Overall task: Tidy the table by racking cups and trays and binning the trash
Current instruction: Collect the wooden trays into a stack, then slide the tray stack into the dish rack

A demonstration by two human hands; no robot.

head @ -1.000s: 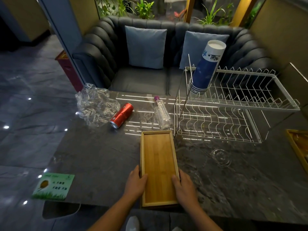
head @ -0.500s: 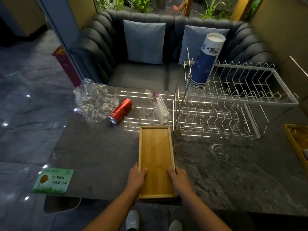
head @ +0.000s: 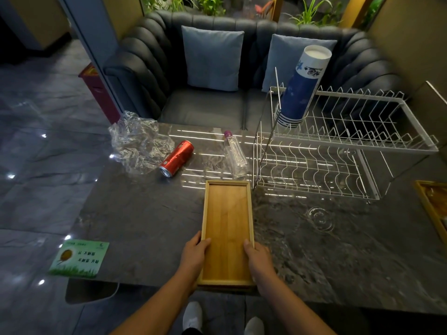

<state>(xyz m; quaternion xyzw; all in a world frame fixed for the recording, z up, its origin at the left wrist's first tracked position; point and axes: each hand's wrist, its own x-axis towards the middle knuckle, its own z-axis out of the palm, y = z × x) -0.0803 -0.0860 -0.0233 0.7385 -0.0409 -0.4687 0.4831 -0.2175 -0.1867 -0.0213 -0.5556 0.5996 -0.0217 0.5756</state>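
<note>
Tray (head: 227, 228) nearer table edge, hands (head: 193, 257) unchanged

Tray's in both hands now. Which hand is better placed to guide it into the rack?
Right, probably. The rack stands ahead and to the right of the bamboo tray, on the right hand's side. The left hand grips the opposite long edge, farther from the rack, nearer the can.

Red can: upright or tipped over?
Tipped. The red can lies on its side on the table, top end facing the camera, beside the crumpled plastic.
</note>
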